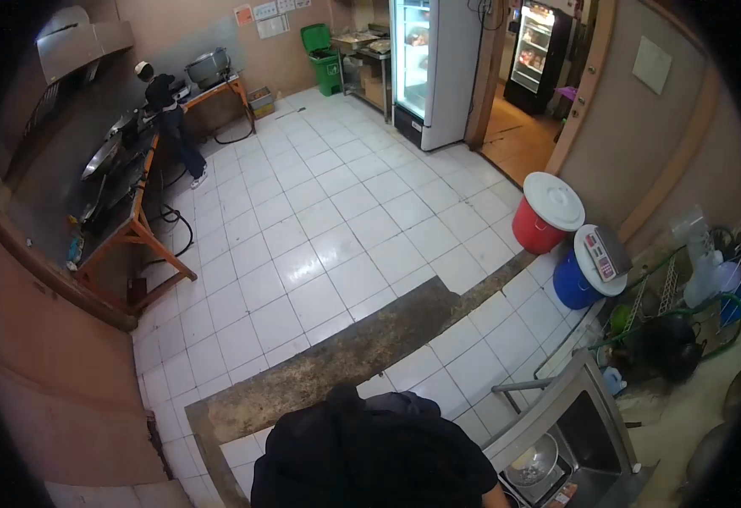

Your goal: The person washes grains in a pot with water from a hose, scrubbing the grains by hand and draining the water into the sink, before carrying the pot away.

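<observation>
At the left, a wok (102,158) is on the long table (137,199), where another person (171,114) stands. Open tiled floor (303,254) lies beside it, down to the edge of a rough strip (328,364). My left hand is out of view. My right forearm (495,497) is near the sink (595,423); its hand is cut off, so I cannot tell its opening or hold. A metal bowl (536,461) with something pale is at the sink's left. Lidded red (533,229) and blue buckets (572,284) stand beyond.

Apparently no legible text anywhere
</observation>
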`<state>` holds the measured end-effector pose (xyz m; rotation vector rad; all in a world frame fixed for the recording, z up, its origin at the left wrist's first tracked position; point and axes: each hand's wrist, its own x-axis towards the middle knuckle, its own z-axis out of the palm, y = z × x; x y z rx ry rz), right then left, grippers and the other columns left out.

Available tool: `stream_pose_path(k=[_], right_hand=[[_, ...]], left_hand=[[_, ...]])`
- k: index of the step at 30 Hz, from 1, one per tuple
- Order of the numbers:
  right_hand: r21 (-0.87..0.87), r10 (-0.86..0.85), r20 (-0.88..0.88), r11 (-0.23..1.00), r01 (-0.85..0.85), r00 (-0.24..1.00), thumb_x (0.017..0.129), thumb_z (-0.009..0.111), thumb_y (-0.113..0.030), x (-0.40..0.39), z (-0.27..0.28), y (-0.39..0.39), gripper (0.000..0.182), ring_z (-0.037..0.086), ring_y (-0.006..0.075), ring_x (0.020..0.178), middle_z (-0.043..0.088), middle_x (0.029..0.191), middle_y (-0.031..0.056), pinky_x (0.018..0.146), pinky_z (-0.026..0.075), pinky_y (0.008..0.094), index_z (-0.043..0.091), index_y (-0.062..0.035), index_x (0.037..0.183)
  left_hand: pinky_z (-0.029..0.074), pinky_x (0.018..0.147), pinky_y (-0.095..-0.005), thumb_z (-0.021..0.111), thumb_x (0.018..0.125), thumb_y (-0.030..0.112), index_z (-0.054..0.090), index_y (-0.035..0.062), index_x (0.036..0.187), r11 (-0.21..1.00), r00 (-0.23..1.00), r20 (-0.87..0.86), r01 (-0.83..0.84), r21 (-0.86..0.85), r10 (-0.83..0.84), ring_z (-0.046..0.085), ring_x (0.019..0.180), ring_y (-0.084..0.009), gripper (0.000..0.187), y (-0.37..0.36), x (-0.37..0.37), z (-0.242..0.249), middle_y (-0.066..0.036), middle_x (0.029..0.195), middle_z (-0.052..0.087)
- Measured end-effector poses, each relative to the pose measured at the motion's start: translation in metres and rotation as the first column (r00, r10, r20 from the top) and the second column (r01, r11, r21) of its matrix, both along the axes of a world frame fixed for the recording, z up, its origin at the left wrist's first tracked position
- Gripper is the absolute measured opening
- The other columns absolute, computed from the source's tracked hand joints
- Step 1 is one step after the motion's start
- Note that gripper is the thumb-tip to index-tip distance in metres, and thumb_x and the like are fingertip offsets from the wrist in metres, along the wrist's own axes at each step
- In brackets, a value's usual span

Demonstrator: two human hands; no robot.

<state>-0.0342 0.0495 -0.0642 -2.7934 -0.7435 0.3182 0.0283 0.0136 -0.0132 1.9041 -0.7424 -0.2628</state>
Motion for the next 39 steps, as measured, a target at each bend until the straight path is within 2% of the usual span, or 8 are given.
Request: stream_pose_path(k=[15,19,20,21,25,29,31,39], right_hand=[[0.246,-0.517,-0.042,0.824,0.51,0.855,0.077,0.057,-0.03,-0.092,0.022,-0.11,0.047,0.047,0.0331,0.105,0.05,0.113,0.0194,0.089,0.036,0.0388,0.048,-0.0009,0.113],[0.379,-0.733,-0.124,0.588,0.715,0.669,0.077,0.058,-0.03,-0.123,0.031,-0.114,0.048,0.048,0.0334,0.104,0.05,0.113,0.0199,0.088,0.037,0.0385,0.048,-0.0002,0.113],[0.439,-0.765,-0.251,0.457,0.774,0.593,0.078,0.056,-0.035,-0.123,0.051,-0.105,0.049,0.046,0.0357,0.107,0.048,0.117,0.0205,0.088,0.036,0.0397,0.049,0.0,0.112],[0.48,-0.846,-0.096,0.423,0.769,0.525,0.078,0.056,-0.034,-0.126,0.023,-0.111,0.049,0.046,0.036,0.107,0.051,0.112,0.0215,0.09,0.036,0.04,0.048,-0.0009,0.113],[0.331,-0.863,-0.469,0.026,0.943,0.189,0.079,0.056,-0.034,-0.114,0.046,-0.104,0.047,0.054,0.0325,0.098,0.055,0.105,0.0232,0.08,0.041,0.0379,0.049,-0.001,0.112],[0.68,-0.849,-0.423,-0.066,0.73,0.317,0.081,0.055,-0.027,-0.115,0.054,-0.097,0.037,0.056,0.028,0.094,0.059,0.101,0.0167,0.077,0.043,0.033,0.053,-0.0014,0.108],[0.579,-0.528,-0.776,-0.377,0.723,0.345,0.082,0.055,-0.019,-0.114,0.046,-0.104,0.028,0.057,0.021,0.088,0.06,0.097,0.0119,0.074,0.043,0.0285,0.056,-0.001,0.103],[0.7,-0.821,-0.393,0.024,0.713,0.414,0.082,0.056,-0.031,-0.104,0.034,-0.105,0.036,0.057,0.0242,0.09,0.06,0.1,0.0138,0.082,0.041,0.0359,0.056,-0.0043,0.106]], left_hand=[[0.044,0.063,-0.0422,0.071,0.056,0.042,0.061,-0.0014,0.064,0.954,0.953,-0.046,0.299,0.004,-0.298,0.055,0.065,-0.0268,0.045,-0.064,-0.064,-0.017,-0.016,0.064,0.057],[0.042,0.05,-0.037,0.069,0.059,0.045,0.063,0.0009,0.064,0.887,0.899,0.031,0.437,-0.15,-0.438,0.055,0.059,-0.0283,0.044,-0.066,-0.076,0.001,-0.017,0.058,0.056],[0.041,0.055,-0.042,0.068,0.061,0.044,0.064,0.0044,0.064,0.938,0.892,0.333,0.342,-0.052,-0.307,0.056,0.06,-0.0277,0.04,-0.081,-0.075,-0.027,-0.017,0.059,0.056],[0.041,0.051,-0.0374,0.067,0.067,0.035,0.059,-0.0001,0.066,0.872,0.858,0.173,0.489,0.009,-0.483,0.053,0.055,-0.0246,0.036,-0.051,-0.074,0.023,-0.013,0.058,0.053],[0.041,0.063,-0.0371,0.069,0.062,0.043,0.061,0.0061,0.065,0.886,0.881,0.101,0.451,0.11,-0.461,0.059,0.067,-0.0227,0.038,-0.032,-0.07,0.06,-0.012,0.064,0.06],[0.042,0.062,-0.0375,0.07,0.061,0.046,0.062,0.004,0.066,0.916,0.911,0.108,0.401,-0.003,-0.399,0.06,0.069,-0.0246,0.043,-0.047,-0.063,0.026,-0.013,0.073,0.061],[0.043,0.067,-0.0373,0.069,0.063,0.047,0.062,0.0033,0.074,0.895,0.898,-0.014,0.44,0.072,-0.44,0.059,0.075,-0.0256,0.045,-0.043,-0.056,0.038,-0.014,0.081,0.06],[0.046,0.065,-0.0315,0.07,0.067,0.041,0.061,-0.0005,0.076,0.792,0.796,-0.097,0.604,0.083,-0.597,0.059,0.074,-0.0224,0.043,-0.056,-0.043,0.034,-0.015,0.081,0.06]])
